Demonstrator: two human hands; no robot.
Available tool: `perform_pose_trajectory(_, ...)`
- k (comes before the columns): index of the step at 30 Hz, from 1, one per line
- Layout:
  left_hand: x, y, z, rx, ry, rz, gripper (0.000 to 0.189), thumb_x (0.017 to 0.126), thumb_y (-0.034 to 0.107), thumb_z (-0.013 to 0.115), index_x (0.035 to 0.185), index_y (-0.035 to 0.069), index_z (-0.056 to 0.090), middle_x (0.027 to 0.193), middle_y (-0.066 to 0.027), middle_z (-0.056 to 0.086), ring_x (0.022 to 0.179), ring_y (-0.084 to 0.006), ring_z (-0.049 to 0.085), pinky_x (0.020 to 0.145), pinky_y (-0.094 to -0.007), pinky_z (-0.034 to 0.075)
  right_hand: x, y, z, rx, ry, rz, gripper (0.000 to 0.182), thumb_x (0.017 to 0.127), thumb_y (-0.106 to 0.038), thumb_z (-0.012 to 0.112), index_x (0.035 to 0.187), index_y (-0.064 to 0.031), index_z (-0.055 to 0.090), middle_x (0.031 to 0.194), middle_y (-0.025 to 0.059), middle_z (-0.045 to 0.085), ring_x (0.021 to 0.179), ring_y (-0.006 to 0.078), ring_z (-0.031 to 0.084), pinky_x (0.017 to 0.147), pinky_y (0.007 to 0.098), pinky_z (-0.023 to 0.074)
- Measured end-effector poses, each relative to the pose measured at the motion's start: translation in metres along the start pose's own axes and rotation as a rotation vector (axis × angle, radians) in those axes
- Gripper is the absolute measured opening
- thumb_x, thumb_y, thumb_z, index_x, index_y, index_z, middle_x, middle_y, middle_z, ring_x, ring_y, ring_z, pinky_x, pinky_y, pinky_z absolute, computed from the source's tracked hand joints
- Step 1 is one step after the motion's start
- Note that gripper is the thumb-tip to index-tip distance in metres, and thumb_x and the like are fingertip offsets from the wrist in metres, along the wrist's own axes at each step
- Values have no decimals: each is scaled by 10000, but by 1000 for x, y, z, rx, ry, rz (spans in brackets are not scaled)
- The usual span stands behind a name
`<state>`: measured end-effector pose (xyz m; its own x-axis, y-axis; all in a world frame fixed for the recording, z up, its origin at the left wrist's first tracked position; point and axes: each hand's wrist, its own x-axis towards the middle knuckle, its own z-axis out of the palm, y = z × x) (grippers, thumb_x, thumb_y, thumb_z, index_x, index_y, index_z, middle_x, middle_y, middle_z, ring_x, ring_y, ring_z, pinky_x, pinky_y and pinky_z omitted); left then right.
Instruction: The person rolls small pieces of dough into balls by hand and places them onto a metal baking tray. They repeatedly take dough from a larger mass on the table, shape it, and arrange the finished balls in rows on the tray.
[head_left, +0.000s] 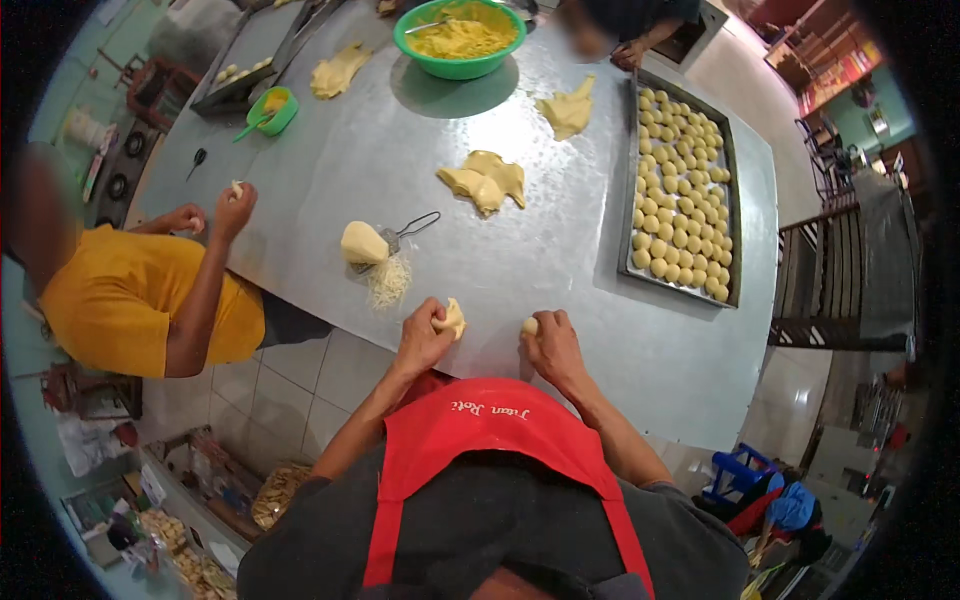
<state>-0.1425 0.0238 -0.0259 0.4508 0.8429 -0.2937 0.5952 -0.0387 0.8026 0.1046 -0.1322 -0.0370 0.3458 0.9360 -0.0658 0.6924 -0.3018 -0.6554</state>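
My left hand (426, 335) grips a lump of pale yellow dough (451, 320), part of which sticks out past the thumb side. In my right hand (553, 345) is a small round dough ball (531, 325), held at the fingers just over the metal tabletop (555, 259). Left of my hands lie a block of cheese (364, 242), a wire-handled grater (391, 240) and a heap of grated cheese (390, 281). Beyond them a flattened piece of dough (484, 182) rests on the table. To the right, a metal tray (624, 225) carries rows of many dough balls (682, 195).
A green bowl of yellow filling (459, 66) stands at the far side, with more dough pieces (568, 110) nearby. A small green cup (274, 112) and a second tray (232, 90) are far left. A co-worker in yellow (142, 300) works at left; another person's hand (630, 54) is beyond the tray.
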Motion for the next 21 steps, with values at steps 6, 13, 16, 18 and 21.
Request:
perform_pose_trajectory(6,-4,-11,-10,-227,59,55,306,886,89,794,1170,46,689,980,-122,739,905,-274,730,826,-413,588,61,-70,-20,219,69,-66,478,1001,-203,803,1392,7,626,1130,238,748,994,406,746,881,484,600)
perform_pose_trajectory(13,0,-56,9,-465,24,5,287,1015,144,792,1247,38,662,1155,-97,709,979,-185,722,845,-347,604,122,-193,-74,475,577,-437,459,973,-78,804,1383,-15,607,1178,214,730,1047,346,740,868,433,605)
perform_pose_trajectory(16,1,-9,0,-836,-23,-145,313,1055,122,750,1322,34,613,1196,-92,694,1021,-164,715,841,-312,613,142,-143,-36,315,513,-419,456,964,-90,797,1370,-11,608,1219,231,707,1090,416,700,902,479,593)
perform_pose_trajectory(18,16,-13,9,-967,-72,-153,332,1084,127,716,1371,37,577,1191,-91,695,1035,-159,719,833,-298,619,135,-84,-8,-65,177,-336,447,946,-104,795,1348,5,634,1258,269,692,1132,471,672,939,523,582)
perform_pose_trajectory(21,25,10,11,-966,-104,-159,313,1106,169,692,1368,39,580,1213,-86,693,1014,-163,726,828,-299,625,88,-90,-13,166,-88,-252,468,935,-101,800,1368,2,657,1250,255,724,1223,463,669,960,512,592)
